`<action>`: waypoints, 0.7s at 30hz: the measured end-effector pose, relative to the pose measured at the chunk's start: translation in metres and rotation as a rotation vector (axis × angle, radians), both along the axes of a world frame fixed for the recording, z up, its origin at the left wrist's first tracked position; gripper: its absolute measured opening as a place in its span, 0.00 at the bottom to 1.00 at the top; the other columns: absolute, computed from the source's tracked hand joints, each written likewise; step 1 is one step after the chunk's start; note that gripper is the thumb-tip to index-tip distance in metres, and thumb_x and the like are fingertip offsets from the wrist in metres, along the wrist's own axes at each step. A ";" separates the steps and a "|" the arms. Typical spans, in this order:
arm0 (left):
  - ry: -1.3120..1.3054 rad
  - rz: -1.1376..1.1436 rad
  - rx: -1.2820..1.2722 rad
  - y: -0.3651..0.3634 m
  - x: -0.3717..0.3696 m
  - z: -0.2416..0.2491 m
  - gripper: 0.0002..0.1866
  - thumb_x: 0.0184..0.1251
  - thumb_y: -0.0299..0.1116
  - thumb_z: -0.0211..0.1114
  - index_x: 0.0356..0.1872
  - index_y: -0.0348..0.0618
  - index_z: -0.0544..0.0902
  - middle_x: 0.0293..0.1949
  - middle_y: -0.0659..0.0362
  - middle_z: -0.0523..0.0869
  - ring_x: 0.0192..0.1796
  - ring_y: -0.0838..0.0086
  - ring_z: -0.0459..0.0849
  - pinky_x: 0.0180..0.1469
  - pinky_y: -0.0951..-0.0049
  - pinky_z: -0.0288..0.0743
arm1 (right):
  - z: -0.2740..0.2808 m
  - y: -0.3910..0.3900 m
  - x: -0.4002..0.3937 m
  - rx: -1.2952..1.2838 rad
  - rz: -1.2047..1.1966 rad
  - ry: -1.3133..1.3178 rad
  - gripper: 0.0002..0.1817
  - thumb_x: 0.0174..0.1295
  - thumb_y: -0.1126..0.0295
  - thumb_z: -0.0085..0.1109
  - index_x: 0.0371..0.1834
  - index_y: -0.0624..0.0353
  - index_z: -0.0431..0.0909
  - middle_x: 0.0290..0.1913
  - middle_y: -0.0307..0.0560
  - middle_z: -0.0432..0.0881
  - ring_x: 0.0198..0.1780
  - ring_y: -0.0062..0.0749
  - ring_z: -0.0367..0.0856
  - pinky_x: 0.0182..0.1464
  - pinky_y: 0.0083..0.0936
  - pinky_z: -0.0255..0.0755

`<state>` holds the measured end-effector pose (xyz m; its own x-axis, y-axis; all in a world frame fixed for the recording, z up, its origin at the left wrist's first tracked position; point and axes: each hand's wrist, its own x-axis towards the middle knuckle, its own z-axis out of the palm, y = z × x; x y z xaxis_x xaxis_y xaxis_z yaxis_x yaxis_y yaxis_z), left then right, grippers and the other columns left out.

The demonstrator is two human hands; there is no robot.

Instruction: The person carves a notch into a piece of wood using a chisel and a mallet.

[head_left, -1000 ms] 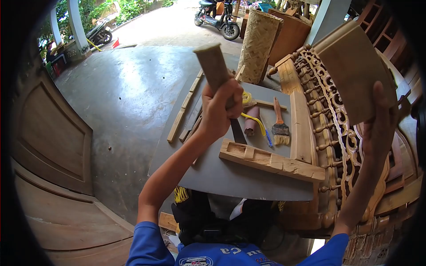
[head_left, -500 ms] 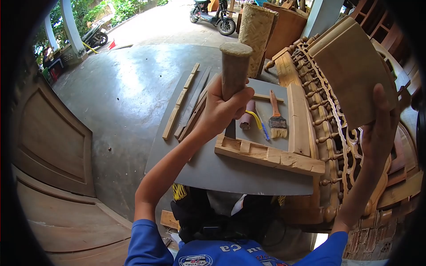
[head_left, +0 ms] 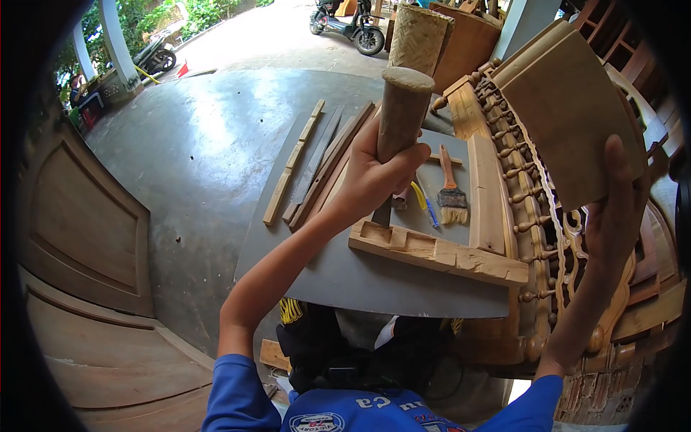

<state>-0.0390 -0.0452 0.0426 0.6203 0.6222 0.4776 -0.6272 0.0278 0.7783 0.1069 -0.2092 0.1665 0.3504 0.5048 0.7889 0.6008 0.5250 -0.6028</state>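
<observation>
My left hand [head_left: 371,180] is wrapped around the thick wooden handle [head_left: 403,111] of an upright chisel. The chisel's blade [head_left: 383,214] points down, its tip at the left recess of a notched wooden piece [head_left: 450,255] on the grey board. My right hand [head_left: 615,209] is raised at the right and grips a broad, thick wooden block [head_left: 568,115]; the block hides part of its fingers. Just behind the notched piece lie a paintbrush [head_left: 451,194], a blue pen [head_left: 431,214] and a yellow curved thing [head_left: 418,193].
Several wooden strips [head_left: 295,162] lie left on the grey board [head_left: 309,277]. Along the right stands carved, spindled woodwork [head_left: 529,173]. Panelled wood [head_left: 93,223] is at the left. Farther back are a woven roll [head_left: 417,39], a scooter [head_left: 349,32] and a person [head_left: 85,93].
My left hand has shifted slightly right with the chisel, whose blade now shows more clearly at the recess. My right hand and the wooden block have barely moved.
</observation>
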 end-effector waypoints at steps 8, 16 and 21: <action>0.008 0.049 0.044 0.001 0.000 -0.003 0.11 0.58 0.26 0.56 0.42 0.42 0.68 0.20 0.62 0.70 0.13 0.86 0.60 0.14 0.83 0.51 | 0.000 -0.005 0.005 -0.061 -0.035 -0.028 0.29 0.55 0.63 0.60 0.58 0.66 0.63 0.54 0.51 0.71 0.54 0.30 0.72 0.53 0.21 0.71; 0.021 0.058 0.001 0.005 0.000 -0.005 0.10 0.59 0.27 0.55 0.40 0.42 0.66 0.19 0.62 0.69 0.12 0.86 0.59 0.13 0.84 0.49 | 0.001 0.001 -0.003 -0.184 -0.037 -0.125 0.30 0.55 0.61 0.58 0.60 0.62 0.64 0.55 0.49 0.71 0.55 0.29 0.72 0.57 0.24 0.67; -0.036 0.135 -0.028 0.005 -0.001 -0.007 0.10 0.59 0.27 0.55 0.40 0.42 0.66 0.19 0.63 0.69 0.11 0.86 0.59 0.12 0.84 0.48 | 0.007 0.019 -0.022 -0.146 -0.075 -0.146 0.29 0.54 0.59 0.58 0.58 0.59 0.68 0.53 0.46 0.74 0.53 0.28 0.73 0.56 0.24 0.66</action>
